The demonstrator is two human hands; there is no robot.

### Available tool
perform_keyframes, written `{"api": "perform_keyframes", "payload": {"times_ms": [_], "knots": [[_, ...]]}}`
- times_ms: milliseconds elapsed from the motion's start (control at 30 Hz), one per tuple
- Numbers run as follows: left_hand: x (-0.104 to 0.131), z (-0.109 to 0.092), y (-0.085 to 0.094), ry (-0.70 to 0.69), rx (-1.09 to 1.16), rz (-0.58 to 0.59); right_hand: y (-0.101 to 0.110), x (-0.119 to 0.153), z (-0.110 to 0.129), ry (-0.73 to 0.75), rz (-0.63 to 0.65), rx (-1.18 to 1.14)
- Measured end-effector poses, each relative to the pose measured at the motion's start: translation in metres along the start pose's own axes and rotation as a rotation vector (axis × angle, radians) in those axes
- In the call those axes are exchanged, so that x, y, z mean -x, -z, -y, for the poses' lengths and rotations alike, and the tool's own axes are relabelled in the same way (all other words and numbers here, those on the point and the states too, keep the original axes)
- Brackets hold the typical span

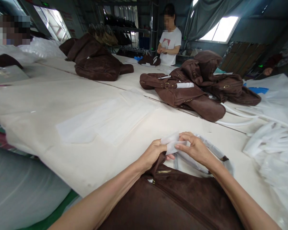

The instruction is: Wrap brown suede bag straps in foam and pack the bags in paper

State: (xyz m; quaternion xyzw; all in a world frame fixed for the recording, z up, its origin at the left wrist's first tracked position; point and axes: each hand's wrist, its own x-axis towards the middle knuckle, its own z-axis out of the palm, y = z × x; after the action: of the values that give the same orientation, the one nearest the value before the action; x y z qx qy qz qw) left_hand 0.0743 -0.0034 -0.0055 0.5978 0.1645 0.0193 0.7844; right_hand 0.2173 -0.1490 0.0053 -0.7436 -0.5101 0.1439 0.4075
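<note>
A: What's the biggest thing around?
B: The white tabletop (38, 105). Beyond it stands 1 person in a white T-shirt (176, 36).
A: And on it?
B: 2 heaps of brown bags: the right heap (196, 83) across from the worker, the left heap (96, 60) farther back. White plastic wrapping (276, 153) crowds the right side.
A: Where's the bag being handled?
B: The brown bag (146, 204) is nearest the worker, cut off at the bottom of the view; both forearms hide parts of it.
A: Anything smaller in the way?
B: Thin white sheets (120, 118) lie flat beyond the left forearm. A wrapped strap (206, 143) loops past the bag, partly behind the right forearm.
A: The hands?
B: The left hand (156, 150) grips a white wrap (174, 142) at the bag's gathered end; the right hand (192, 147) pinches its other side.
A: Smallest?
B: The brass zip (164, 172), just below them.
</note>
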Motion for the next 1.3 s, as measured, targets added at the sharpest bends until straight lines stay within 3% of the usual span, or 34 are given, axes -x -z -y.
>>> {"api": "perform_keyframes", "payload": {"times_ms": [200,333,533,700,767,967,1067,1133,1300], "knots": [[0.004,0.0,0.0,-0.07,-0.053,0.031,0.009,-0.002,0.012,-0.086,0.001,-0.012],[0.005,0.001,0.0,-0.073,-0.119,0.024,0.021,-0.014,0.012,-0.275,0.04,-0.273],[0.005,0.004,0.003,-0.049,-0.134,0.054,0.013,-0.037,0.02,-0.302,0.252,-0.48],[0.005,0.003,0.002,-0.026,-0.041,0.12,-0.007,-0.043,0.024,-0.311,0.068,-0.533],[0.006,0.001,0.001,-0.028,-0.028,0.124,-0.003,-0.043,0.024,-0.315,0.072,-0.529],[0.007,-0.002,-0.001,-0.027,0.0,0.15,0.039,-0.046,0.021,-0.292,0.464,-0.473],[0.007,0.0,0.0,-0.026,0.009,0.169,0.044,-0.046,0.019,-0.295,0.61,-0.48],[0.006,0.001,0.001,-0.019,0.006,0.139,0.039,-0.041,0.016,-0.3,0.605,-0.503],[0.008,-0.002,0.0,-0.112,0.126,-0.027,0.024,-0.022,0.008,-0.275,0.392,-0.55]]}}
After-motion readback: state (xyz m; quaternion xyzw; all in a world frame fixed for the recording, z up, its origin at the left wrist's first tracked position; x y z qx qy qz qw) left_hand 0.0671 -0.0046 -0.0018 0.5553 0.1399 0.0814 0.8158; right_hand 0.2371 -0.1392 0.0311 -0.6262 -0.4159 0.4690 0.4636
